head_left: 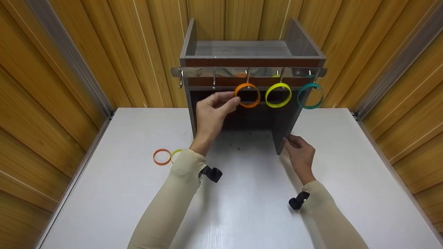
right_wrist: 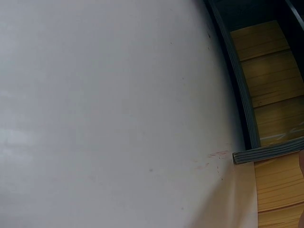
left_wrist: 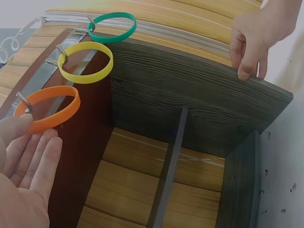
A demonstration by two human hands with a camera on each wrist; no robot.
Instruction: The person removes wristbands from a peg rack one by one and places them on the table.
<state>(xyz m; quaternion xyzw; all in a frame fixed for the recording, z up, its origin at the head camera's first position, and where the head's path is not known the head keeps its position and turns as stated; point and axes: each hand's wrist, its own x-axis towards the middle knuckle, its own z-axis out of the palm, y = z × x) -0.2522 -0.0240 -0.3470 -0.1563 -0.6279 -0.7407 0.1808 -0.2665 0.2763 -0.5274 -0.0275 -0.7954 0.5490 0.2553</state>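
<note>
My left hand (head_left: 211, 112) pinches the left edge of an orange wristband (head_left: 256, 103) between thumb and fingers. That band hangs on a metal hook (left_wrist: 23, 100) of the rail (head_left: 197, 72) across the grey wooden shelf unit. To its right, a yellow wristband (head_left: 290, 98) and a teal wristband (head_left: 300, 102) hang on hooks of their own. My right hand (head_left: 301, 152) grips the front edge of the unit's right side panel (head_left: 282, 138), low down near the tabletop. The left wrist view shows that hand (left_wrist: 256, 40) with its thumb over the panel's edge.
Another orange wristband (head_left: 154, 159) and a yellow-green one (head_left: 175, 151), partly behind the left sleeve, lie on the white table (head_left: 138, 207). Two hooks at the rail's left, one a bare hook (head_left: 180, 79), hold nothing. Wood-patterned walls (head_left: 45, 86) stand around the table.
</note>
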